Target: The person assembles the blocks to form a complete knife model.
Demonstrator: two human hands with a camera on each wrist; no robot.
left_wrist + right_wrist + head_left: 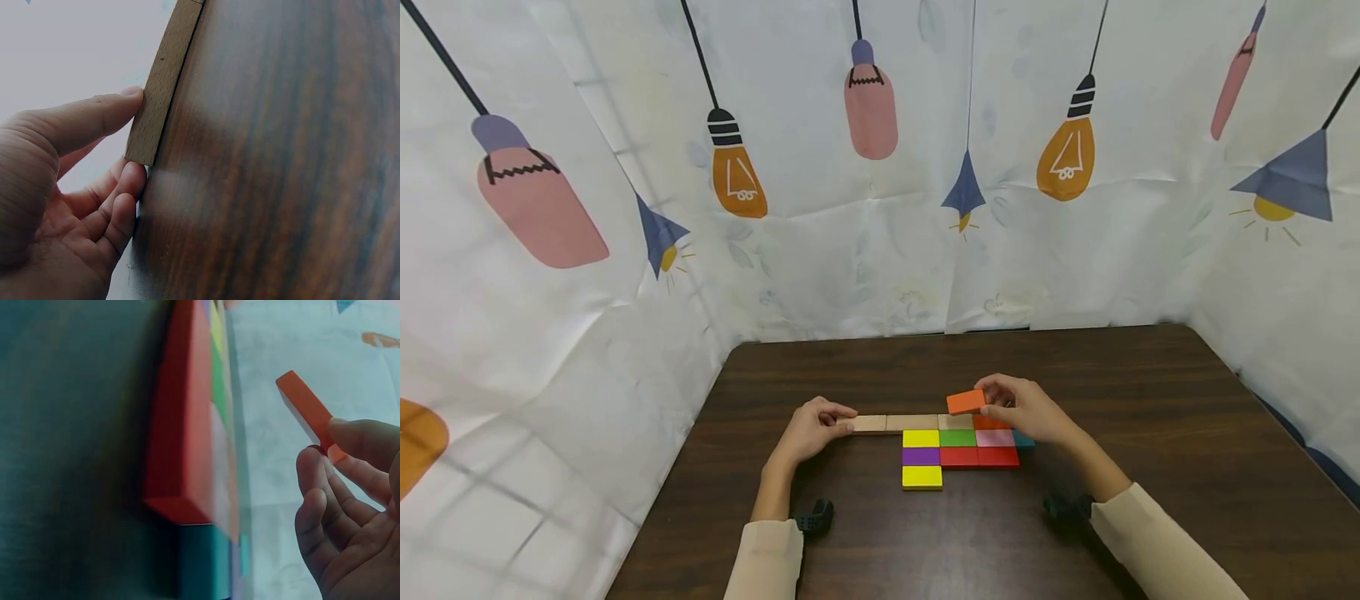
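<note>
In the head view my right hand (1024, 407) holds an orange block (964, 402) above the back row of blocks. The right wrist view shows the thumb and fingers pinching one end of this orange block (306, 409), its other end sticking out free. My left hand (811, 429) grips the left end of that row, at a plain wooden block (869, 424). In the left wrist view the thumb presses one side of the wooden block (165, 81), with fingertips at its end. More plain wooden blocks (912, 423) and an orange-red block (992, 422) continue the row rightward.
In front of that row lie yellow (921, 438), green (957, 438), pink (994, 438) and teal (1023, 440) blocks. Nearer are a purple block (921, 457), two red blocks (959, 457) and another yellow block (921, 477). A patterned curtain (865, 250) surrounds the dark wooden table (850, 558).
</note>
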